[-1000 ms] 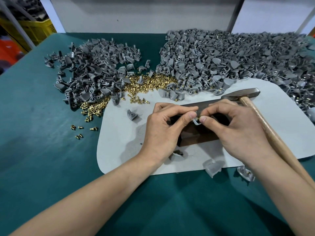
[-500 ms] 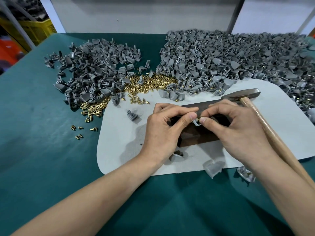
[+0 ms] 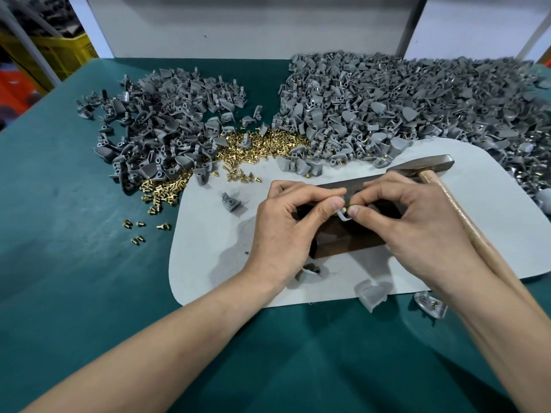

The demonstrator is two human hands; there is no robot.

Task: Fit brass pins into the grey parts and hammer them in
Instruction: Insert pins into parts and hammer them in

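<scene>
Hands unmoved: our left hand still pinches the grey part, right hand fingers pinching a brass pin now visible.

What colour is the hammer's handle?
Pale, light-brown wood; the hammer's handle shows clearly in the head view.

A green-covered surface carries a pale grey mat, 2 heaps of grey parts, scattered brass pins and a clear part by the mat's near edge.
</scene>
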